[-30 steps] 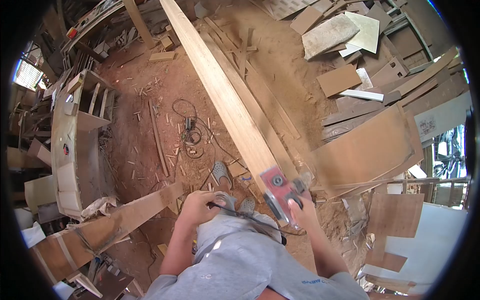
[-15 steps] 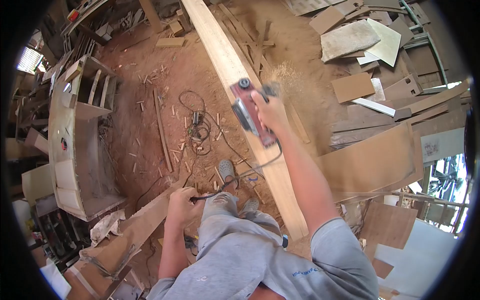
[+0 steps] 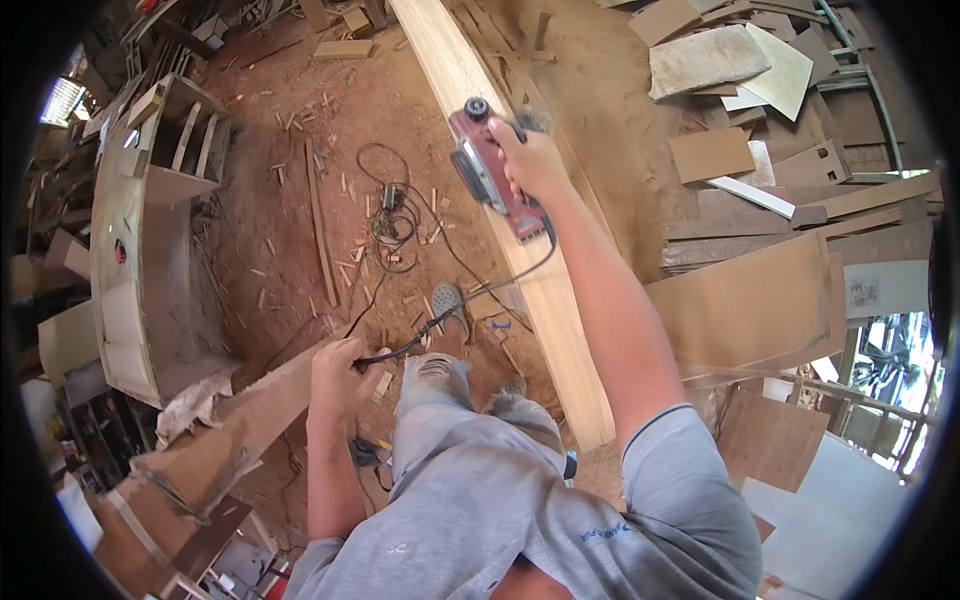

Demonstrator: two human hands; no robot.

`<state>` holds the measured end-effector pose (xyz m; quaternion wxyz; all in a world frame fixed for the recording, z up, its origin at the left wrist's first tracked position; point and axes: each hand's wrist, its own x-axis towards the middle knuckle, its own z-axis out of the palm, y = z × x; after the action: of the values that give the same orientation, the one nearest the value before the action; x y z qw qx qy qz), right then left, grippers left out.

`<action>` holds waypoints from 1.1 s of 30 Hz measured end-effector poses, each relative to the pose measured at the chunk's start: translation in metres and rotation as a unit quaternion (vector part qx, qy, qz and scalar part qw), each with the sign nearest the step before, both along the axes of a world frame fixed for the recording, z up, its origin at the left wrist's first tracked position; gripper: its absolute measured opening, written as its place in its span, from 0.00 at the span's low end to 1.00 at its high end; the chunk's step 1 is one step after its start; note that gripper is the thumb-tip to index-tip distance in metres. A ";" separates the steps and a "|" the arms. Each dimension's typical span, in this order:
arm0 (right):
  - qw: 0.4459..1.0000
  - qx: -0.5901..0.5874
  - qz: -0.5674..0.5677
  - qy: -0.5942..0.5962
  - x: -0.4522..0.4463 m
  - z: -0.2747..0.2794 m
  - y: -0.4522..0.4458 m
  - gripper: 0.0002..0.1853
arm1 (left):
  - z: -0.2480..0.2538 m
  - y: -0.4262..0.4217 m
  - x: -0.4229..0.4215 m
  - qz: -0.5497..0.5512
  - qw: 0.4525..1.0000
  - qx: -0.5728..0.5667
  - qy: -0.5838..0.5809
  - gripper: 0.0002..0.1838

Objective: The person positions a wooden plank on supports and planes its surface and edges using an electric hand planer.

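Note:
My right hand [image 3: 530, 160] is wrapped round the handle of a dark red electric planer [image 3: 490, 175] with a black front knob. The planer rests on a long pale wooden plank [image 3: 560, 335] that runs from the top of the view down past my legs. From the planer's rear, a black power cord [image 3: 475, 292] sags across to my left side. My left hand [image 3: 342, 372] is closed round that cord, holding it beside my knee.
On the dirt floor lie coiled cable [image 3: 398, 235], wood scraps and a thin strip [image 3: 320, 225]. A wooden cabinet frame [image 3: 150, 250] stands at left. Boards and panels [image 3: 750, 300] are piled along the right. My clog [image 3: 449, 305] is near the plank.
The planer and my right hand have moved a little up the plank, away from me. My left hand has shifted slightly left with the cord. The spray of shavings beside the planer has faded.

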<state>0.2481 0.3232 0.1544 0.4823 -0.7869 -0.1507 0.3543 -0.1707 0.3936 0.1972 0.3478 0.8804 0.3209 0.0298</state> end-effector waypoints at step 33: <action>0.998 -0.037 -0.006 -0.057 -0.129 0.009 -0.280 0.37 | 0.033 -0.221 -0.037 -0.062 0.995 -0.030 -0.071 0.18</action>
<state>0.1190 0.0427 0.1630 0.4454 -0.8241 -0.1594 0.3114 -0.2074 0.1728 0.2301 0.3969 0.8835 0.2414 0.0611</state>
